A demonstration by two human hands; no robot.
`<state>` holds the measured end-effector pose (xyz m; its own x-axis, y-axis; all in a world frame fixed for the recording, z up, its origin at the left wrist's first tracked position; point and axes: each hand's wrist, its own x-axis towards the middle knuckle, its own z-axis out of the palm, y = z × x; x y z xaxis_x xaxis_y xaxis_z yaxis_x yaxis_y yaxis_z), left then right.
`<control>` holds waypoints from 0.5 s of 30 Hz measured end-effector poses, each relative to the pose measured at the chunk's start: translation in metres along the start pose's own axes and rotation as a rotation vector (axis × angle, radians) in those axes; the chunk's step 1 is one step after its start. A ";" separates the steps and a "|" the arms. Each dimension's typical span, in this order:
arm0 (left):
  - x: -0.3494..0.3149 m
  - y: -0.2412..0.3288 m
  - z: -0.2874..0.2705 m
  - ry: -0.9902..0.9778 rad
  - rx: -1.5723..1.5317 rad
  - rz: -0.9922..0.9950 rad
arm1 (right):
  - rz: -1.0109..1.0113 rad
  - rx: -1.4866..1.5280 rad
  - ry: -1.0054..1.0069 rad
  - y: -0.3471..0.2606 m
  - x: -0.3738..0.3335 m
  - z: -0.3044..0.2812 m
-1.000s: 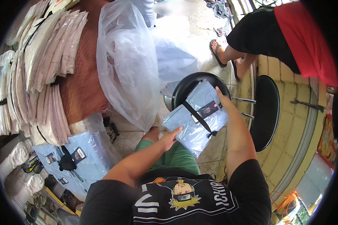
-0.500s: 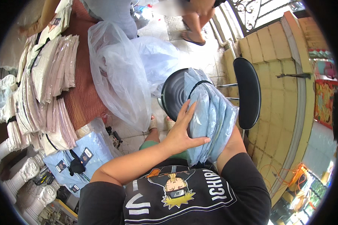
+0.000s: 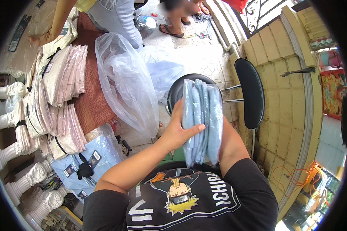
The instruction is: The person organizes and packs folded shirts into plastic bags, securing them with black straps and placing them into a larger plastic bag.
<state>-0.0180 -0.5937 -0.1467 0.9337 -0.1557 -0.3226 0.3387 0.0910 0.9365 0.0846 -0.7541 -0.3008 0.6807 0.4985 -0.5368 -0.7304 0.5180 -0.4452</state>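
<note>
A bundle of folded light blue garments in clear plastic bags stands edge-up in front of my torso, above the black round stool seat. My left hand grips its left side, with the thumb across the near face and the fingers on the outer edge. Along the right side comes my right forearm; that hand is hidden behind the bundle, so its fingers do not show. To my left, more blue bagged garments lie in a pile tied with black cloth.
Stacks of cream and pink bagged garments lie on a brown woven mat at the left, beside white balusters. A big clear plastic bag lies ahead. A co-worker's hand touches bagged garments. A black chair back stands by a yellow wall.
Both arms have shifted the bundle leftward and turned it more upright, edges facing up. The black band seen across it before is out of sight. A co-worker's arm has moved further into view.
</note>
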 end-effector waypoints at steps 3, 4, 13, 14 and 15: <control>0.003 -0.004 -0.005 0.153 0.084 0.027 | 0.113 -0.052 0.238 -0.010 -0.002 -0.086; 0.005 -0.006 -0.009 0.220 0.097 0.043 | 0.136 -0.108 0.386 -0.015 -0.004 -0.094; 0.079 -0.120 -0.050 0.160 -0.461 -0.377 | 0.056 -0.321 0.643 -0.051 -0.052 -0.074; 0.086 -0.125 -0.051 0.148 -0.460 -0.375 | 0.050 -0.311 0.622 -0.051 -0.057 -0.064; 0.098 -0.135 -0.055 0.175 -0.409 -0.378 | 0.053 -0.255 0.672 -0.054 -0.060 -0.045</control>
<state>0.0337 -0.5675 -0.3122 0.7324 -0.0894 -0.6749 0.6373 0.4388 0.6335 0.0805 -0.8432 -0.2770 0.5220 -0.0590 -0.8509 -0.8079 0.2857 -0.5154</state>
